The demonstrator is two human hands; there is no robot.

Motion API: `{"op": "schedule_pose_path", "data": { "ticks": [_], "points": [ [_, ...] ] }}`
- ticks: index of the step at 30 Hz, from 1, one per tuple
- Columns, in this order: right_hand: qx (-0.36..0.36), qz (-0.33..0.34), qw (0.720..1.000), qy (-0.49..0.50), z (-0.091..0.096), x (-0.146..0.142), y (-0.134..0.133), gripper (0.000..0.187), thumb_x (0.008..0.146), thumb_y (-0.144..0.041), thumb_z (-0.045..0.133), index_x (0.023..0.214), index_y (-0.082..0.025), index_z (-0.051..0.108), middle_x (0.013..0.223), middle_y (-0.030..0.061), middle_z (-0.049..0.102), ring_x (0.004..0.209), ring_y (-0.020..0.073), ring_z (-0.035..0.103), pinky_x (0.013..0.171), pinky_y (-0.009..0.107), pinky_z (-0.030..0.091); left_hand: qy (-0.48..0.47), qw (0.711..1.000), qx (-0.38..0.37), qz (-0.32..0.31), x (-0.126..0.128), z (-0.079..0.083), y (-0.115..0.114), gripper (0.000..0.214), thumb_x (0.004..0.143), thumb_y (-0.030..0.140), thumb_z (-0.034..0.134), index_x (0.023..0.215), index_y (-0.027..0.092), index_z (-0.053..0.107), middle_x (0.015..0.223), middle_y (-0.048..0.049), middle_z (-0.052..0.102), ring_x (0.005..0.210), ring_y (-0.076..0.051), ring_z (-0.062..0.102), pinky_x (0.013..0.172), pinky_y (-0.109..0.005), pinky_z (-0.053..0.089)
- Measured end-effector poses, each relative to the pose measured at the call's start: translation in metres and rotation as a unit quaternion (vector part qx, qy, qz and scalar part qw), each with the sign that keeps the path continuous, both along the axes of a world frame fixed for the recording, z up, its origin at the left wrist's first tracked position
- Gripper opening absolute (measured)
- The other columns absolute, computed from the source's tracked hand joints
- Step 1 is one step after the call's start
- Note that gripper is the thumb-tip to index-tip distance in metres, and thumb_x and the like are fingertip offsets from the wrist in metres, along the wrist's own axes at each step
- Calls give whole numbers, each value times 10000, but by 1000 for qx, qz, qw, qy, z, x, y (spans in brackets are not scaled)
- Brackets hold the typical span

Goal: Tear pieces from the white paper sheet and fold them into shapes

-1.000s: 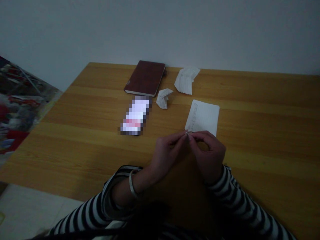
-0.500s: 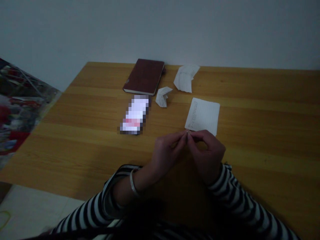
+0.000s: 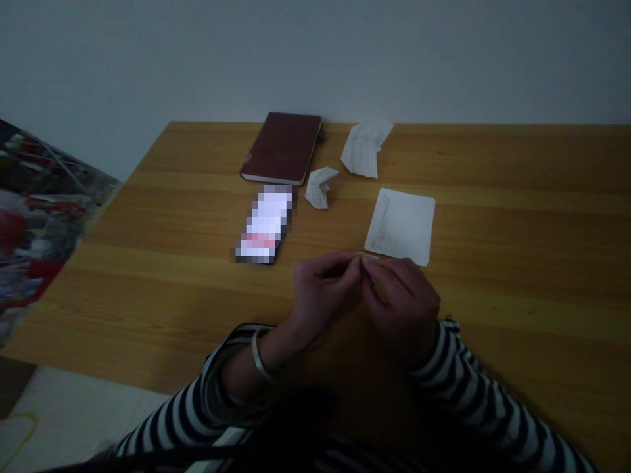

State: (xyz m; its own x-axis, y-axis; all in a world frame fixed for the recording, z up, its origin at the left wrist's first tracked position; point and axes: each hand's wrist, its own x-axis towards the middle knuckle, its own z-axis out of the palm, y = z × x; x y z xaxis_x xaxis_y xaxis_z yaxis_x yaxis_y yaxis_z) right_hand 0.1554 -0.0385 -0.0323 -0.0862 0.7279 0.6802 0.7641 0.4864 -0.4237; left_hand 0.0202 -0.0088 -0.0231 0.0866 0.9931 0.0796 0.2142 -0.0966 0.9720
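Sliver of pale material (image 3: 369, 255), too small to make out, shows right where your left hand (image 3: 318, 292) and right hand (image 3: 407, 305) meet, thumbs and forefingers of both pinched on it! You hold it just this side of the lined sheet (image 3: 401, 226), above the wooden table (image 3: 517, 263), with the phone (image 3: 265, 225) over to your left, and the small folded paper (image 3: 319, 188), larger folded paper (image 3: 365, 150) and brown notebook (image 3: 282, 148) lying farther out.

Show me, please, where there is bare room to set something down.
Bare wood on the table lies right of the white sheet and left of the phone. It is crowded around the small folded paper, between phone, brown notebook and larger folded paper, and near the sheet's front edge, where left hand and right hand meet.
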Motion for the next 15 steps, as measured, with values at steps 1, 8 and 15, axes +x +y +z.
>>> {"op": "schedule_pose_path", "data": {
  "ticks": [1, 8, 15],
  "points": [
    [-1, 2, 1000, 10, 0, -2, -1, 193, 814, -55, 663, 1002, -77, 700, 902, 114, 721, 848, 208, 646, 780, 351, 575, -27, 999, -21, 18, 1, 1, 0, 114, 803, 239, 716, 851, 156, 776, 817, -41, 785, 730, -159, 730, 695, -238, 595],
    [6, -39, 998, 56, 0, -1, 0, 247, 839, -60, 623, 1050, -148, 718, 854, 68, 656, 819, 207, 577, 727, 377, 546, -155, 976, -154, -5, 3, 3, 2, 214, 807, 252, 723, 1013, 217, 768, 973, -44, 782, 847, -156, 731, 781, -250, 586],
    [16, -17, 1000, 12, 0, 9, 1, 227, 868, -74, 604, 1057, -118, 722, 883, 90, 665, 840, 212, 569, 751, 376, 522, -221, 944, -241, -33, 0, 5, 3, 233, 809, 314, 724, 986, 170, 774, 908, -70, 782, 808, -169, 724, 772, -278, 581]
  ]
}}
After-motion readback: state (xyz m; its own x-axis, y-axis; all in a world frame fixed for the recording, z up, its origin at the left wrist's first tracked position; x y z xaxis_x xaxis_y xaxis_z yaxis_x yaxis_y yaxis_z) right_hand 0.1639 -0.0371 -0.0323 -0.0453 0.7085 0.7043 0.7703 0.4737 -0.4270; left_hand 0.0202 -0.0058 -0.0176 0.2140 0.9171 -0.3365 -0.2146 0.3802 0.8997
